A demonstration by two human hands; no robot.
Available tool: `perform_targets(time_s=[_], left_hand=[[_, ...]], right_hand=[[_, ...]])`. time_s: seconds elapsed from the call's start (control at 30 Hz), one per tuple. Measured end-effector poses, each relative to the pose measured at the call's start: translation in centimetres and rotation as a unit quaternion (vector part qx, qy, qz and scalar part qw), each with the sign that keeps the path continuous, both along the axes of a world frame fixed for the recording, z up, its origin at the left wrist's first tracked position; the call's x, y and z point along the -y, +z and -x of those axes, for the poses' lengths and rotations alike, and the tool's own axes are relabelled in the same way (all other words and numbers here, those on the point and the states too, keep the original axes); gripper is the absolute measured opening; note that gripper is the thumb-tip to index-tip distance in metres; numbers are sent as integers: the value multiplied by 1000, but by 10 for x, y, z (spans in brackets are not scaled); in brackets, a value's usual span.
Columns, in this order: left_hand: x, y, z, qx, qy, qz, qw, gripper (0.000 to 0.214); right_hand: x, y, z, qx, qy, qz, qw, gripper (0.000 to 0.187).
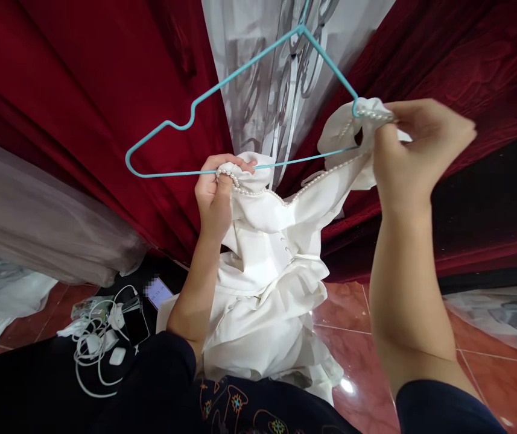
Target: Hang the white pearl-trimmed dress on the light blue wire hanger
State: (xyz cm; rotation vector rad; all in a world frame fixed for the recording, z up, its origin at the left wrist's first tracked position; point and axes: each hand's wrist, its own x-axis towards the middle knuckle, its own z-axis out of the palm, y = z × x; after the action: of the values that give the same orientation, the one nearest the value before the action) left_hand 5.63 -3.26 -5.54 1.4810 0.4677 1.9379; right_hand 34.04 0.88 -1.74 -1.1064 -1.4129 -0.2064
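A white dress [262,259] with pearl beads along its neckline hangs between my hands, its skirt falling toward the floor. My left hand [215,190] pinches one beaded shoulder of the dress, close against the bottom bar of a light blue hanger [244,63]. The opposite shoulder is looped over the hanger's right end, and my right hand [414,141] grips the beaded edge there. The hanger's left end sticks out bare, with no fabric on it. Its hook runs out of the top of the view. Some fingertips of my right hand are hidden behind the fabric.
Dark red curtains [95,90] hang on both sides, with white metal scrollwork [292,84] between them. At lower left, white cables [90,349], a dark phone [136,325] and a lit screen [157,292] lie on a black surface. Reddish tiles [348,307] cover the floor.
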Motion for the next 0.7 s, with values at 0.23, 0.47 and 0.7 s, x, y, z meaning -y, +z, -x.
perform_targets(time_s=[0.23,0.47,0.7], left_hand=[[-4,8,16,-17,-7,27,999,30],[-17,1,19,0,-38,52,998,33],[-10,-1,2,30,-66,84,994,28]], right_hand=[[-26,2,-28,-98,-152,132,975,25],[40,-9,-9,29,176,390,903,14],[45,-18,48,14,154,129,980,31]])
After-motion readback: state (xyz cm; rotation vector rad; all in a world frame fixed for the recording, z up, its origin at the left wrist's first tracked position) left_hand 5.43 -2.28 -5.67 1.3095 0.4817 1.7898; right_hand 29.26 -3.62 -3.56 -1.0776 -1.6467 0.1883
